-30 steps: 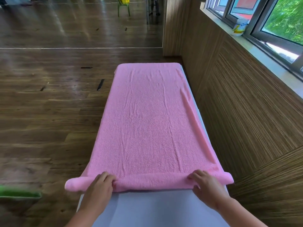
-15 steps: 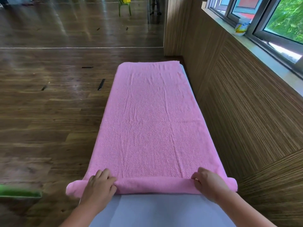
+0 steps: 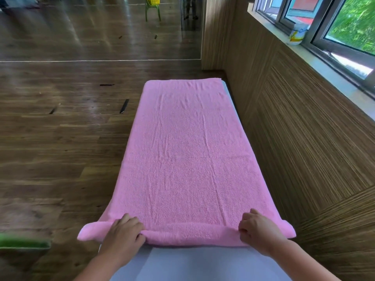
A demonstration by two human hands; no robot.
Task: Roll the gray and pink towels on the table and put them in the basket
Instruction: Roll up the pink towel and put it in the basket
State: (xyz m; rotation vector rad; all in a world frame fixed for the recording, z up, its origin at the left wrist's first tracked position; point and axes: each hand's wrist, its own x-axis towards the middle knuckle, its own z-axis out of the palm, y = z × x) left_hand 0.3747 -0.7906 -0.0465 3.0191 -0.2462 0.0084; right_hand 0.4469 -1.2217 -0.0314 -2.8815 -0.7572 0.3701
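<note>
A pink towel (image 3: 188, 151) lies spread lengthwise over a narrow pale table (image 3: 194, 264). Its near end is wound into a short roll that runs across the table and sticks out past both sides. My left hand (image 3: 121, 234) grips the roll near its left end, fingers curled over the top. My right hand (image 3: 257, 230) grips it near the right end, fingers curled round the fold. No gray towel and no basket show in this view.
A wood-panelled wall (image 3: 304, 138) runs close along the table's right side under a window sill (image 3: 332, 78) holding a small container (image 3: 297, 35). Wooden floor (image 3: 60, 138) lies to the left, a green object (image 3: 22, 243) at the lower left edge, a green chair (image 3: 152, 7) far back.
Both hands have turned the near end of the pink towel further over, so the roll is a little thicker and has crept away from me along the table.
</note>
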